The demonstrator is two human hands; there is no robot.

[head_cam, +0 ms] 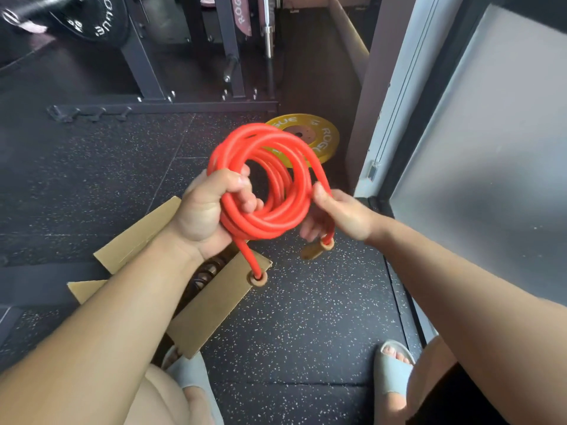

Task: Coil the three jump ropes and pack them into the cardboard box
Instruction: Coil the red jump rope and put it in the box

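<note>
The left forearm (pixel 101 326) crosses above the open cardboard box (pixel 214 308) on the floor; a dark coil (pixel 201 279) shows inside. The left hand (pixel 205 216) has its grip closed round the red jump rope (pixel 276 216), whose coiled ring stands upright, facing the camera. One tail hangs straight down to a wooden handle (pixel 257 279). The right hand (pixel 340 214) pinches the other tail, with the second handle (pixel 316 249) dangling below.

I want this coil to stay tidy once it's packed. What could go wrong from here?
1. The rope loops are gripped only by the left hand, on one side; they may spring apart once let go.
2. The tail pinched by the right hand is not tucked in, and both handles dangle. The lower handle could snag a flap of the box on the way in.
</note>
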